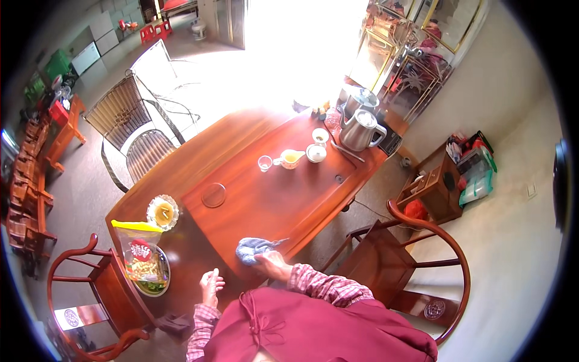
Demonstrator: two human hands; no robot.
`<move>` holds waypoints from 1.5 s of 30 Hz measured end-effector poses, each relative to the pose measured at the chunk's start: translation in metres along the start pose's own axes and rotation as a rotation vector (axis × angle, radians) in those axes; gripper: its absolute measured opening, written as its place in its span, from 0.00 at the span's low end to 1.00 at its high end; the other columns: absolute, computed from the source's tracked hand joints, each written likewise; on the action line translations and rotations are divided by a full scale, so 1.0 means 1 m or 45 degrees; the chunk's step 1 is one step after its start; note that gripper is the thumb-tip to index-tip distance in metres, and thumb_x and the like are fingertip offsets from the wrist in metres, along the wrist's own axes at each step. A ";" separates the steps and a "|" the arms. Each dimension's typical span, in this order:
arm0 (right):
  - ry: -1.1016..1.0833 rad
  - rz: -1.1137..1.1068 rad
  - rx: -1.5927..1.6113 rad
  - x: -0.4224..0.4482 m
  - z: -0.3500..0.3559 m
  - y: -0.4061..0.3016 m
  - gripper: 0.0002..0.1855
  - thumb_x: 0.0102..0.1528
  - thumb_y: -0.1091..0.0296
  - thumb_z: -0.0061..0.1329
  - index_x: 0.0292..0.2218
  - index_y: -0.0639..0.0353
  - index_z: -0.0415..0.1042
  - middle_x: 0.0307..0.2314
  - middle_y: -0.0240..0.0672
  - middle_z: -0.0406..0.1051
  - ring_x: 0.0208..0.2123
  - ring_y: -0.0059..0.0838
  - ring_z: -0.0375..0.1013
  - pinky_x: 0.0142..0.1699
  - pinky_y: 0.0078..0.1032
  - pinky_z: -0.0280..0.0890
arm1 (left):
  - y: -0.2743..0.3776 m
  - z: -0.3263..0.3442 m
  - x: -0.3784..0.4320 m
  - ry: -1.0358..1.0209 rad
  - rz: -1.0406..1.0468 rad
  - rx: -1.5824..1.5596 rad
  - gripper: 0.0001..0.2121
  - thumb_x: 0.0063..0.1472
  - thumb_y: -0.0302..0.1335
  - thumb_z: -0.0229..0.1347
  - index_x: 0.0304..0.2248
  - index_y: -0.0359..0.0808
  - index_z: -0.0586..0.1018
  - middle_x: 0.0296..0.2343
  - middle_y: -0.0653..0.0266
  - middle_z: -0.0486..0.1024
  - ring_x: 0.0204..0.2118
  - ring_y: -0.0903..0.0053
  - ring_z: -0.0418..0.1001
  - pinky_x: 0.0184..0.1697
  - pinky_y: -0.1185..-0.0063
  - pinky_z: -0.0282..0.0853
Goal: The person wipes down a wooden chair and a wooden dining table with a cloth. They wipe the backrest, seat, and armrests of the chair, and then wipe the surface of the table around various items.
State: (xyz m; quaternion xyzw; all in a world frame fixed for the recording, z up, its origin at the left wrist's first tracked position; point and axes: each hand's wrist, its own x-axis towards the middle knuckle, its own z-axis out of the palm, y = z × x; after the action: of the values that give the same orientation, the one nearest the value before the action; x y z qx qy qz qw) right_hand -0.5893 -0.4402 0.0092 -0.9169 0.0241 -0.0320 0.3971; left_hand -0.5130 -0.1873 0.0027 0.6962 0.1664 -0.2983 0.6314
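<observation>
My right hand [273,266] holds a crumpled blue-grey cloth [251,250] against the near end of the wooden tea table [253,212]. My left hand [211,287] is held near the table's near edge, fingers partly curled, touching nothing that I can see. To its left, a plastic bag of nuts [145,262] with a yellow top edge rests on a round bowl [165,289] with greens inside. Behind the bag stands a glass ashtray [163,212] with yellowish liquid and butts in it. A round clear lid or coaster [213,195] lies on the table's raised panel.
Farther back stand a small glass cup [265,163], a glass pitcher [291,158], a white lidded bowl [316,153], a strainer [320,135] and a steel kettle [359,131]. Wooden armchairs flank me left [102,289] and right [380,253]; a woven chair [122,113] stands across the table.
</observation>
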 end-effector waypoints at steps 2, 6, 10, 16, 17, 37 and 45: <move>-0.061 0.028 -0.005 0.006 -0.014 0.002 0.12 0.46 0.58 0.52 0.27 0.57 0.71 0.21 0.46 0.69 0.27 0.47 0.71 0.32 0.39 0.65 | -0.004 0.022 0.012 0.104 0.139 0.162 0.21 0.53 0.38 0.61 0.39 0.31 0.70 0.21 0.68 0.69 0.19 0.85 0.66 0.21 0.85 0.62; -0.115 0.170 -0.111 0.014 -0.061 0.020 0.09 0.48 0.63 0.50 0.32 0.55 0.73 0.27 0.44 0.73 0.32 0.44 0.73 0.37 0.35 0.67 | -0.028 0.051 0.042 0.222 0.423 0.477 0.24 0.49 0.38 0.61 0.37 0.25 0.70 0.26 0.56 0.72 0.29 0.68 0.71 0.33 0.73 0.66; 0.154 -0.030 0.040 0.012 -0.115 0.031 0.18 0.47 0.71 0.49 0.43 0.49 0.73 0.43 0.39 0.69 0.44 0.39 0.70 0.47 0.30 0.66 | -0.011 0.073 0.031 0.256 0.499 0.572 0.23 0.48 0.36 0.60 0.37 0.25 0.70 0.32 0.45 0.74 0.36 0.57 0.72 0.40 0.68 0.66; 0.147 0.258 -0.132 0.005 -0.126 0.048 0.14 0.48 0.61 0.52 0.37 0.54 0.74 0.29 0.48 0.72 0.33 0.46 0.73 0.38 0.35 0.67 | -0.014 0.069 0.038 0.259 0.493 0.717 0.24 0.48 0.38 0.59 0.36 0.25 0.70 0.33 0.42 0.73 0.37 0.53 0.71 0.41 0.66 0.65; 0.200 0.277 -0.046 0.014 -0.112 0.051 0.14 0.48 0.61 0.52 0.36 0.55 0.74 0.28 0.48 0.72 0.33 0.46 0.73 0.37 0.35 0.67 | -0.017 0.066 0.042 0.262 0.496 0.746 0.25 0.48 0.39 0.59 0.37 0.25 0.70 0.33 0.42 0.73 0.38 0.52 0.71 0.41 0.66 0.65; 0.091 0.300 0.088 0.020 -0.081 0.050 0.16 0.47 0.54 0.51 0.34 0.55 0.75 0.27 0.47 0.72 0.31 0.46 0.72 0.38 0.38 0.67 | -0.014 0.072 0.031 0.276 0.495 0.790 0.27 0.51 0.43 0.56 0.41 0.25 0.68 0.37 0.40 0.72 0.41 0.49 0.69 0.43 0.65 0.64; 0.298 0.036 -0.132 0.022 -0.098 0.069 0.16 0.48 0.61 0.53 0.38 0.56 0.71 0.23 0.45 0.71 0.28 0.47 0.71 0.33 0.38 0.66 | -0.008 0.075 0.025 0.263 0.504 0.753 0.28 0.51 0.43 0.56 0.42 0.26 0.68 0.37 0.42 0.72 0.41 0.50 0.70 0.43 0.66 0.65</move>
State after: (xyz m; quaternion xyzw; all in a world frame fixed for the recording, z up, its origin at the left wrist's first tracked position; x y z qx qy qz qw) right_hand -0.5765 -0.5604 0.0267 -0.9258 0.0848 -0.1319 0.3441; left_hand -0.5147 -0.2633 -0.0212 0.8937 -0.0021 -0.1338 0.4283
